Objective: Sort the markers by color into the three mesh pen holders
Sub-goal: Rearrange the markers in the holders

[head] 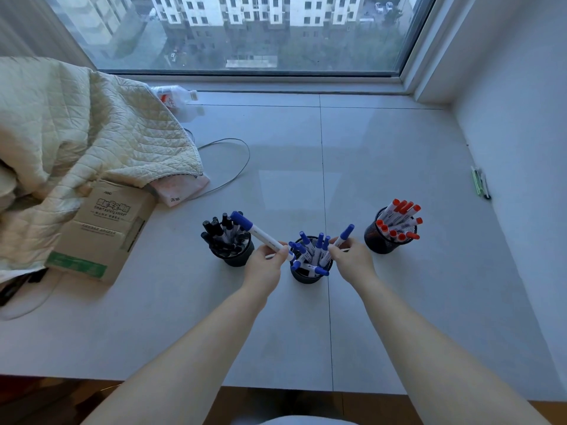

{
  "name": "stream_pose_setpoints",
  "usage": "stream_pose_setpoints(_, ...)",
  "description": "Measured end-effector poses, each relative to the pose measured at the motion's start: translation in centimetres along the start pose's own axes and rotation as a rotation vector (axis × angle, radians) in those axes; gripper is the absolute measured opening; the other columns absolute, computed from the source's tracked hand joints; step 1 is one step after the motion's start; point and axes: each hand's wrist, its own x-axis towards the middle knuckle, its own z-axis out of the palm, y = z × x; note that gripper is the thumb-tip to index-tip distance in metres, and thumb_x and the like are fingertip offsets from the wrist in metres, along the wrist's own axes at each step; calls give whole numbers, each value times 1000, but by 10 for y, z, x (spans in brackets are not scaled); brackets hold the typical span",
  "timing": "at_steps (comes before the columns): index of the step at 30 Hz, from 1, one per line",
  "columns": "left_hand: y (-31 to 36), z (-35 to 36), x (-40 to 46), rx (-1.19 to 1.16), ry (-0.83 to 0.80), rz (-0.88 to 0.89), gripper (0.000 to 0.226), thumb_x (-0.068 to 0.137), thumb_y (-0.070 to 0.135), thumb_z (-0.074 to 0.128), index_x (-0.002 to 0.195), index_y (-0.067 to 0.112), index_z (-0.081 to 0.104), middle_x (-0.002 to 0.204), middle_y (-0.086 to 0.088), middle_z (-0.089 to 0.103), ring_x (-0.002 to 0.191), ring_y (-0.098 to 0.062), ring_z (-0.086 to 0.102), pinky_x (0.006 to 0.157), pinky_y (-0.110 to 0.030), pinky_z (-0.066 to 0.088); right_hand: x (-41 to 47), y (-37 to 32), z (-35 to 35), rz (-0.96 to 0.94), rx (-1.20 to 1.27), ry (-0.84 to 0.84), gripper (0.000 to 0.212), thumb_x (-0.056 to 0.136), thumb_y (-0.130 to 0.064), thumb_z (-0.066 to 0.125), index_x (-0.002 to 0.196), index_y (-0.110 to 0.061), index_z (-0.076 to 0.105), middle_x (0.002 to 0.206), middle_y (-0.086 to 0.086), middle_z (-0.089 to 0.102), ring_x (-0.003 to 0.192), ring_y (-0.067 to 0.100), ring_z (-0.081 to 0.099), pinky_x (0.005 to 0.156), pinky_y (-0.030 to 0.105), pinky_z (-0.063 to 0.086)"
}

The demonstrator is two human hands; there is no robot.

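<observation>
Two blue markers (257, 233) in both hands (265, 265).

Three mesh holders are set in a row on the sill (383, 167), the middle holder (310, 276) flanked by the left holder (236, 256) and right holder (382, 243), with a cardboard box (104, 228) placed further left, partly under a quilt (76, 133).

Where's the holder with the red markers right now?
The red holder stands rightmost of the three in the head view, right of the blue holder and just beyond the right hand.
</observation>
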Motion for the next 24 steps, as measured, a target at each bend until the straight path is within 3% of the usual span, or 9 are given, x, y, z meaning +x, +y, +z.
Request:
stream_pose_setpoints(4, -6, 1, 0, -6, -5, -50, 5, 88, 26, 62, 87, 30, 64, 94, 9, 64, 86, -4, 54, 82, -29, 41, -1, 0, 0, -49, -17, -11, 16, 83, -14, 59, 98, -19, 53, 89, 2, 61, 82, 21, 61, 55, 21, 41)
stream_pose_setpoints(9, -10, 1, 1, 26, 31, -30, 9, 80, 18, 67, 84, 26, 66, 88, 2, 64, 80, -8, 59, 69, -25, 45, -4, 4, 4, -104, -89, 86, 18, 87, -26, 56, 100, -15, 49, 87, 5, 64, 78, 24, 63, 69, 35, 49)
stream_pose_setpoints(13, -7, 3, -1, -100, 32, -21, 6, 86, 17, 61, 84, 19, 66, 80, 2, 69, 69, -3, 66, 57, -19, 48, -8, 5, 4, -205, -127, 225, 22, 91, -27, 53, 106, -15, 45, 82, 4, 65, 73, 26, 64, 68, 40, 52)
stream_pose_setpoints(16, -4, 3, -4, -175, 40, -29, 20, 89, 20, 54, 79, 16, 70, 75, 0, 70, 69, -8, 67, 52, -21, 51, -9, 8, 6, -209, -161, 180, 15, 95, -27, 46, 101, -14, 46, 81, 8, 66, 72, 30, 65, 67, 44, 52)
stream_pose_setpoints(20, -5, 7, -6, -65, 69, 5, 18, 90, 18, 51, 78, 14, 64, 74, 0, 67, 62, -3, 66, 49, -17, 51, -8, 13, 8, -194, -212, 99, 18, 96, -24, 44, 92, -11, 57, 75, 6, 62, 70, 27, 58, 55, 31, 40)
stream_pose_setpoints(22, -8, 8, -6, 13, 91, 35, 11, 89, 17, 54, 78, 16, 58, 73, -1, 67, 59, 1, 65, 48, -17, 50, -7, 14, 8, -180, -267, 68, 20, 94, -24, 47, 91, -11, 63, 85, 6, 62, 76, 24, 55, 59, 28, 35)
stream_pose_setpoints(24, -12, 9, -6, 115, 109, 87, 13, 87, 19, 59, 74, 21, 55, 71, 0, 68, 64, -4, 67, 55, -25, 55, -5, 16, 7, -162, -337, 32, 21, 93, -27, 50, 95, -14, 66, 97, 5, 62, 85, 23, 56, 67, 27, 37)
